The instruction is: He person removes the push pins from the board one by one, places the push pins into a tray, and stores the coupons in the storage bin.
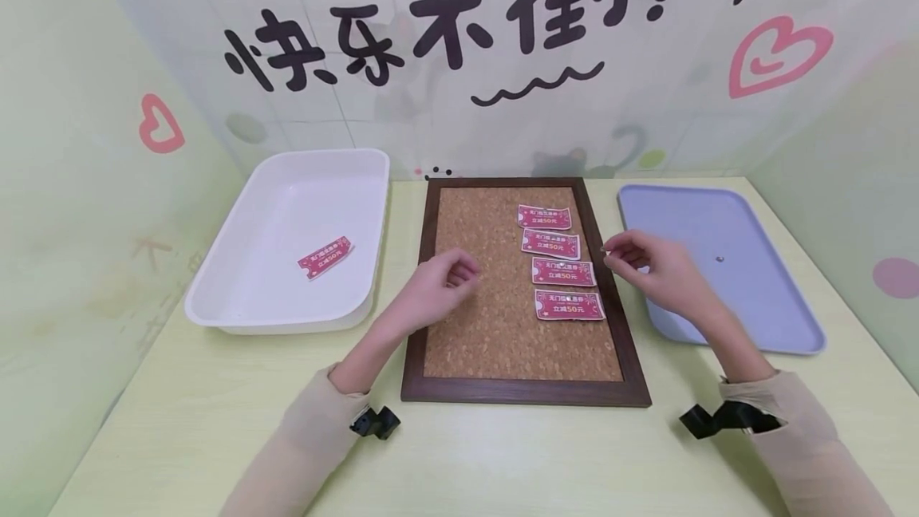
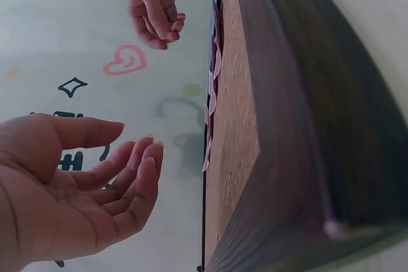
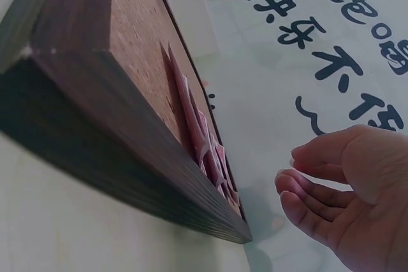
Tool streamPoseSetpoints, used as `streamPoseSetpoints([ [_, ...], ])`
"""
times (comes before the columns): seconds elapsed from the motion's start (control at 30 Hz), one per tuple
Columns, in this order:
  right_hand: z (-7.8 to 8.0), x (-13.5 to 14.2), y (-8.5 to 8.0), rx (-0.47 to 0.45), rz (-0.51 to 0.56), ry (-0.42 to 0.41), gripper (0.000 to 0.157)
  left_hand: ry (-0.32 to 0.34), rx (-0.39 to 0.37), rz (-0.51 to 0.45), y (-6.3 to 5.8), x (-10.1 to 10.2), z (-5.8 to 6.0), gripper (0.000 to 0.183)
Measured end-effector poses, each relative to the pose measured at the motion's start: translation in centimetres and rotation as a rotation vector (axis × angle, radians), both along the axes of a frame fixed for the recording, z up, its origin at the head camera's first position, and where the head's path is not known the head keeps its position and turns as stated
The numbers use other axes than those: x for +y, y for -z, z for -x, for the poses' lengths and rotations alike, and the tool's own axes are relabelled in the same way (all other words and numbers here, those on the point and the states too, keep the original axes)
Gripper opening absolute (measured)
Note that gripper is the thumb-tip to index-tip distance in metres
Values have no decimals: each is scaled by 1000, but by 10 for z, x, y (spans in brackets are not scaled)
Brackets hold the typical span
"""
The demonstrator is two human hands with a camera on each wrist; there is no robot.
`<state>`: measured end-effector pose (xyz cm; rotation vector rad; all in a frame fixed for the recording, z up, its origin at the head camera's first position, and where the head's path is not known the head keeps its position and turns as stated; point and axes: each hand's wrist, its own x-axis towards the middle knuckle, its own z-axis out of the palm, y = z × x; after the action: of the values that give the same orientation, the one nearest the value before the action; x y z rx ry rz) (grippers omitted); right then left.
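Note:
Several pink coupons [image 1: 569,305] with white lettering lie in a column on the right half of a cork board [image 1: 495,341] with a dark wooden frame. Small pale dots, like pin heads, show on some of them. Above the board's left part hovers my left hand [image 1: 439,290], fingers loosely bent and holding nothing; the left wrist view shows its thumb [image 2: 89,133] apart from the fingers. My right hand [image 1: 659,270] is over the board's right edge, beside the coupons. Its thumb and fingers are loosely bent towards each other, with nothing visible between them.
To the left stands a white plastic tub [image 1: 287,182] with one pink coupon [image 1: 326,258] inside. A blue tray [image 1: 761,301] at right bears one tiny shiny object [image 1: 720,259], perhaps a pin. Behind the table rises a printed wall [image 1: 416,126].

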<state>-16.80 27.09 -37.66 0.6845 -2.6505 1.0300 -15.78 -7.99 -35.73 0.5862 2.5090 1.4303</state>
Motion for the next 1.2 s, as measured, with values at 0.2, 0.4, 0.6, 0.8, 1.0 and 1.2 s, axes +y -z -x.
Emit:
streamPoseSetpoints([
  [0.2, -2, -10, 0, -97, -37, -52, 16, 33, -10, -8, 4, 13, 1, 21],
  [0.4, -4, -16, -1, -177, -77, -72, 18, 51, -47, 20, 6, 28, 1, 23],
  [0.6, -2, -19, 3, -203, -97, -98, 18, 52, -88, 61, 12, 41, -2, 23],
  [0.8, -1, -24, 5, -240, -115, -114, 15, 72, -122, 64, 17, 53, -3, 24],
  [1.0, 1, -31, 9, -288, -115, -139, 10, 74, -150, 43, 19, 64, -2, 26],
  [1.2, 3, -34, 11, -293, -128, -183, 7, 26, -233, 32, 21, 71, 3, 29],
])
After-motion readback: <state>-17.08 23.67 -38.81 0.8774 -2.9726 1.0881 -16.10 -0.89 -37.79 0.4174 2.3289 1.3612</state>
